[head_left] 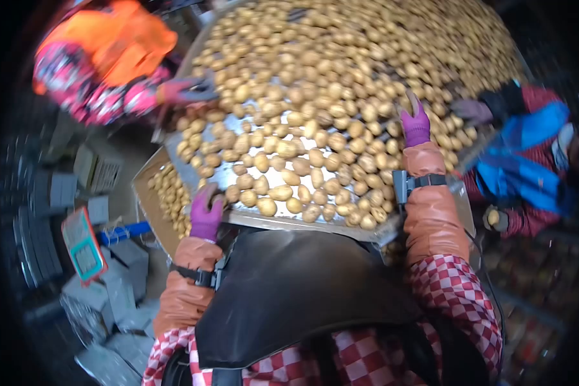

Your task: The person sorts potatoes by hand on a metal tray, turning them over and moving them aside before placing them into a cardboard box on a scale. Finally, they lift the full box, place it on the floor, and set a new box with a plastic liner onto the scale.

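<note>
Many potatoes lie spread over a metal-topped sorting table, piled thickly towards its far side. My left hand, in a purple glove, is at the near left edge of the table, beside the loose potatoes. Its fingers are curled; what they hold, if anything, is too small to make out. My right hand, gloved in the same purple, reaches out over the potatoes on the right with its thumb and fingers apart. No potato shows in its grasp.
A cardboard box with potatoes stands left of the table. A co-worker in an orange vest reaches in from the left; another in blue is at the right, holding a potato low down. Wrapped packages and a teal-and-red scale are lower left.
</note>
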`<state>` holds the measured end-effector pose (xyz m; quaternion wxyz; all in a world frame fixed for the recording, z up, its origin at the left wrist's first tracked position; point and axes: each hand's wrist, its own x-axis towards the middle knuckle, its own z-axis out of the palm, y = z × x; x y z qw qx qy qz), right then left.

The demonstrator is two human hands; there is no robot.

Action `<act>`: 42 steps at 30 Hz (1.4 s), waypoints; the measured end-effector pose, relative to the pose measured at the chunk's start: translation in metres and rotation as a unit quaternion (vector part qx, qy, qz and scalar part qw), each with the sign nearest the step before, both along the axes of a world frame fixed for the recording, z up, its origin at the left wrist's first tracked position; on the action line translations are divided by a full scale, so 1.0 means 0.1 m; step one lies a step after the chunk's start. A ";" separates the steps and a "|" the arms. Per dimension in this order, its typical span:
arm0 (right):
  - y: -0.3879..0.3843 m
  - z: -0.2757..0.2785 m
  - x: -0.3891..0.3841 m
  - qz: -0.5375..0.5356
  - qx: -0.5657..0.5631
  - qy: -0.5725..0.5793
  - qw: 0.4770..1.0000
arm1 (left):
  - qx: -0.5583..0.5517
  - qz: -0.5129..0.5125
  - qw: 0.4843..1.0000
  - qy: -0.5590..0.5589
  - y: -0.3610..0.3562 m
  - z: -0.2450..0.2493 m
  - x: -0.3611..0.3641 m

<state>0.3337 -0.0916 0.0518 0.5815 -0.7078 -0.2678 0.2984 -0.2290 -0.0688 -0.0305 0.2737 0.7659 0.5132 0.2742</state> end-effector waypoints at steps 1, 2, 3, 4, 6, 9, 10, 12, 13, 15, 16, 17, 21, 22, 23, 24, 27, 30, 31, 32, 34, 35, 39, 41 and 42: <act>-0.29 0.02 0.04 -0.007 0.012 -0.035 0.999 | -0.025 0.014 1.000 0.006 0.01 -0.01 0.04; -0.49 0.03 0.04 -0.006 0.026 -0.068 0.997 | -0.028 -0.032 0.999 -0.017 0.06 0.05 0.16; -0.63 0.02 0.03 0.001 0.042 -0.100 0.994 | -0.029 -0.072 0.996 -0.040 0.11 0.20 0.31; -0.81 -0.17 0.08 -0.023 0.078 -0.109 0.991 | 0.001 -0.116 0.993 -0.008 0.15 0.39 0.54; -1.18 -0.34 0.08 -0.078 0.082 -0.052 0.992 | 0.069 -0.222 0.973 0.002 0.34 0.48 0.97; -1.65 -0.61 -0.03 -0.136 0.103 -0.053 0.984 | 0.132 -0.298 0.945 0.021 0.51 0.46 1.69; -1.72 -0.46 -0.17 -0.152 0.090 -0.018 0.984 | 0.127 -0.337 0.932 0.038 0.55 0.49 1.93; -1.93 -0.61 -0.22 -0.141 0.112 -0.031 0.983 | 0.141 -0.402 0.893 0.143 0.55 0.42 2.30; -2.00 -0.59 -0.32 -0.148 0.125 -0.012 0.981 | 0.162 -0.439 0.861 0.199 0.53 0.42 2.45; -2.11 -0.50 -0.50 -0.157 0.081 -0.040 0.983 | 0.205 -0.481 0.832 0.188 0.48 0.44 2.74; -2.16 -0.42 -0.58 -0.161 0.058 -0.053 0.984 | 0.213 -0.490 0.830 0.157 0.50 0.51 2.96; -2.20 -0.37 -0.66 -0.163 0.025 -0.072 0.984 | 0.224 -0.473 0.850 0.063 0.47 0.59 3.15; -2.22 -0.41 -0.87 -0.176 0.011 -0.076 0.981 | 0.035 -0.447 0.837 0.314 0.34 0.54 3.85; -2.20 -0.35 -0.92 -0.177 -0.002 -0.069 0.982 | 0.045 -0.441 0.821 0.361 0.31 0.42 3.97; -2.20 -0.35 -0.94 -0.184 0.003 -0.073 0.980 | 0.057 -0.433 0.803 0.405 0.28 0.31 4.07; -2.22 -0.35 -0.96 -0.188 -0.008 -0.079 0.979 | 0.039 -0.429 0.793 0.431 0.24 0.33 4.18; -2.24 -0.38 -0.97 -0.203 -0.007 -0.079 0.976 | -0.002 -0.479 0.772 0.419 0.34 0.45 4.32; -2.27 -0.45 -0.92 -0.218 -0.004 -0.086 0.972 | -0.005 -0.473 0.802 0.364 0.44 0.44 4.21; -2.26 -0.45 -0.90 -0.214 -0.034 -0.128 0.968 | -0.032 -0.494 0.811 0.312 0.56 0.36 4.14; -2.22 -0.43 -0.86 -0.212 -0.062 -0.172 0.960 | -0.081 -0.453 0.860 0.220 0.56 0.45 3.99; -2.05 -0.33 -0.82 -0.214 -0.118 -0.268 0.932 | -0.252 -0.378 0.891 0.004 0.47 0.54 3.60; -1.92 -0.38 -0.76 -0.207 -0.160 -0.349 0.900 | -0.366 -0.338 0.859 -0.115 0.47 0.52 3.43; -0.76 -0.47 -1.07 -0.163 -0.413 -0.282 0.850 | -0.650 -0.263 0.683 -0.206 0.32 0.86 2.78; -0.44 -0.34 -1.19 -0.027 -0.358 -0.314 0.879 | -0.672 -0.233 0.678 -0.185 0.24 0.95 2.60; -0.34 -0.32 -1.24 0.069 -0.301 -0.255 0.916 | -0.692 -0.231 0.653 -0.205 0.25 0.92 2.52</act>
